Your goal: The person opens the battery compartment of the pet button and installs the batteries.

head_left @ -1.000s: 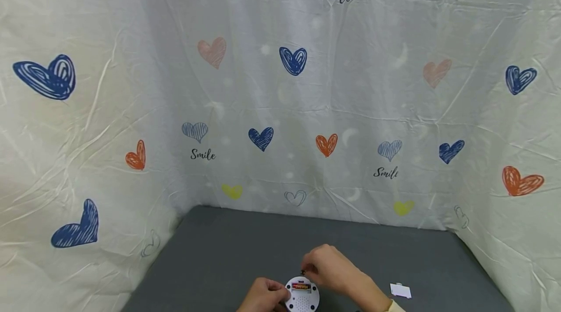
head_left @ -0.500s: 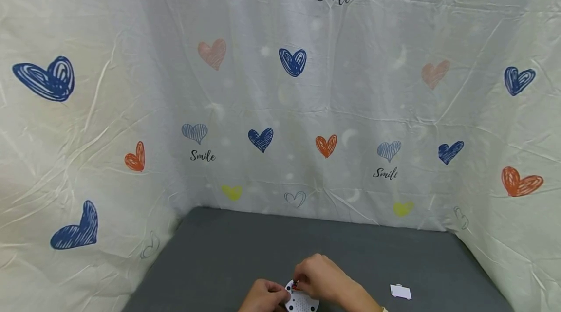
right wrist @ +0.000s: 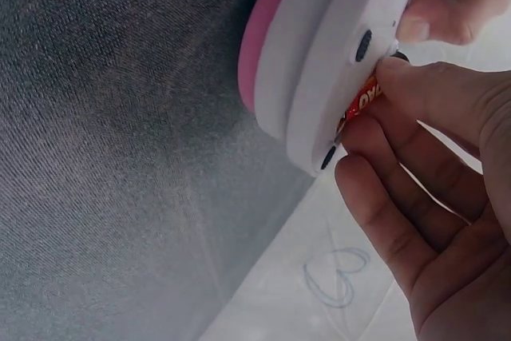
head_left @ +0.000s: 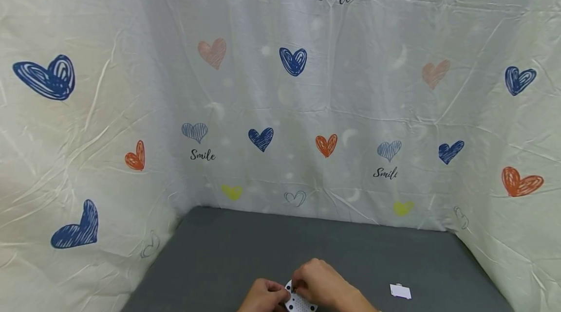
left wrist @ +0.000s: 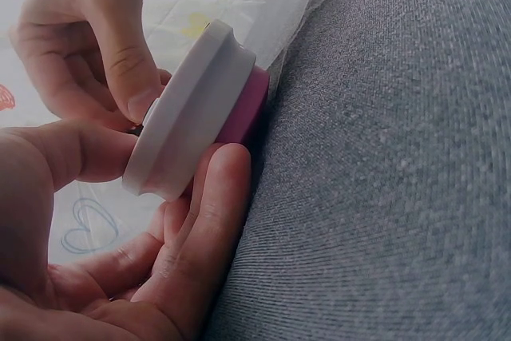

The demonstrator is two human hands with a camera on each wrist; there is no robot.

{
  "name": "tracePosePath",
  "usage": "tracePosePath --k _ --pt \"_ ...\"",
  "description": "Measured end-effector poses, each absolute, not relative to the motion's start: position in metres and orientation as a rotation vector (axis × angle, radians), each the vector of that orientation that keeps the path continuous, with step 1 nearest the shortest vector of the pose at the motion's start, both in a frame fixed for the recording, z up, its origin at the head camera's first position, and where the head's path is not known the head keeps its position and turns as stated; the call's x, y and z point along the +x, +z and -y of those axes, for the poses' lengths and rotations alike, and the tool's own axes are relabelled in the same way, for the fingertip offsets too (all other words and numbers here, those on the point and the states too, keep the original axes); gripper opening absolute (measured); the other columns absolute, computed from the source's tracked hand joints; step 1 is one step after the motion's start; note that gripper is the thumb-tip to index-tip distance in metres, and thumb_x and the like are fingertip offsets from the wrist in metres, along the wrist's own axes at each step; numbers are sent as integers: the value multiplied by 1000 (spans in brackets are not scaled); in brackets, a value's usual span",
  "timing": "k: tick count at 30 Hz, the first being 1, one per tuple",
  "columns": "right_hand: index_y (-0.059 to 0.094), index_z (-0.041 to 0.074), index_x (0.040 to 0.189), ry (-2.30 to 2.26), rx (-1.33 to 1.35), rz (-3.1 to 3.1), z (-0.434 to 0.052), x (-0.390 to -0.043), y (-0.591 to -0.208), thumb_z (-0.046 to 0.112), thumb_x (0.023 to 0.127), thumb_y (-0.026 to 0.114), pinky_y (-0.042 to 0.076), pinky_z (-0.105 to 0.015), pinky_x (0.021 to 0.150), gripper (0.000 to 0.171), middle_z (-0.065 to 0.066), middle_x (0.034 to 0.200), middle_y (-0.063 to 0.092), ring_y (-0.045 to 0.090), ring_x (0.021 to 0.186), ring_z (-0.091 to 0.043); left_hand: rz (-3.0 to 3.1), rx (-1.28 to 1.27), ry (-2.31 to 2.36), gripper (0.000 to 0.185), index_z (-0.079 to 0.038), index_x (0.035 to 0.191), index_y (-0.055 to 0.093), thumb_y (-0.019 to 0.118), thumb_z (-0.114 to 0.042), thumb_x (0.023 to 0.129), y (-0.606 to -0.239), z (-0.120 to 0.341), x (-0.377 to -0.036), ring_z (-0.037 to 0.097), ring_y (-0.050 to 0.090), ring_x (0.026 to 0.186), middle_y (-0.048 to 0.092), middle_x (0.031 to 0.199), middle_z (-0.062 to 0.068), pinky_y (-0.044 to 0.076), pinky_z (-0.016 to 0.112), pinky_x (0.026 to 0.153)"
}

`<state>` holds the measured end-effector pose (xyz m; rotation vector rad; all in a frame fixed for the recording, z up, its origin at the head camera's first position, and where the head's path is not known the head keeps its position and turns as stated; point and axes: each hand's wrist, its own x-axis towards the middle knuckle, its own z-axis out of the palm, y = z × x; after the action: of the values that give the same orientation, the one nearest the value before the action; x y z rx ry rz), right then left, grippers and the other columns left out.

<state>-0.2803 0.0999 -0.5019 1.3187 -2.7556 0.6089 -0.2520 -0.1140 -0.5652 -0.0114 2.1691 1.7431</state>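
Note:
A round white device [head_left: 300, 304] with black feet and small holes in its base sits low in the head view. My left hand [head_left: 263, 296] grips its left edge, thumb on the base and fingers underneath. The left wrist view shows its stepped white side [left wrist: 188, 117] and a pink part [left wrist: 246, 108] against the grey surface. Bent over the base, my right hand [head_left: 322, 285] covers much of it. In the right wrist view its thumb and fingertips pinch a red-orange battery [right wrist: 364, 101] at the battery compartment, which is mostly hidden.
A small white rectangular cover [head_left: 401, 291] with tabs lies on the grey table [head_left: 236, 239], right of the hands. White cloth [head_left: 328, 102] printed with hearts hangs at the back and both sides.
My right hand has moved down and left from above the device onto its base, bringing a small item over the compartment; the battery lying there earlier is now covered. My left hand keeps its grip.

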Motion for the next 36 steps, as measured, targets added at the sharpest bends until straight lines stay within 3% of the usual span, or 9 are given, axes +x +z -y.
tracePosePath --k 11,14,19,25,29,36 --pt "90 20 91 618 1242 2813 -100 -279 -502 6 88 84 47 -8 62 15 14 86 81 61 70 14 -2145 12 1769 24 7 105 78 69 -13 96 -563 113 -249 18 79 77 79 87 5 63 35 72" --pt "90 19 91 650 1246 2809 -101 -279 -502 5 88 84 45 -8 60 16 14 84 81 56 67 15 -2139 4 1762 24 7 105 78 69 -13 97 -563 113 -250 18 79 77 79 87 6 64 35 72" --pt "84 18 83 711 1251 2816 -101 -279 -500 6 92 82 33 -11 52 15 17 61 58 36 54 10 -2108 -45 1733 24 5 108 78 68 -14 98 -562 114 -252 17 79 78 79 91 6 64 37 76" --pt "83 18 85 784 1158 2852 -104 -277 -496 12 93 83 36 -14 51 10 21 65 60 41 56 9 -2109 -42 1739 24 6 107 78 68 -13 97 -561 114 -251 17 79 77 79 90 6 64 36 74" --pt "79 15 80 818 1009 2890 -105 -277 -494 19 94 82 29 -20 50 15 19 60 46 34 54 2 -2127 -19 1762 24 8 106 78 69 -12 95 -561 113 -250 18 79 76 79 88 7 64 34 72" --pt "82 14 82 1010 732 3048 -104 -279 -499 37 95 83 48 -28 56 27 11 71 70 59 63 -5 -2151 47 1836 24 9 101 78 69 -11 92 -562 112 -246 19 79 74 78 84 7 63 31 68"
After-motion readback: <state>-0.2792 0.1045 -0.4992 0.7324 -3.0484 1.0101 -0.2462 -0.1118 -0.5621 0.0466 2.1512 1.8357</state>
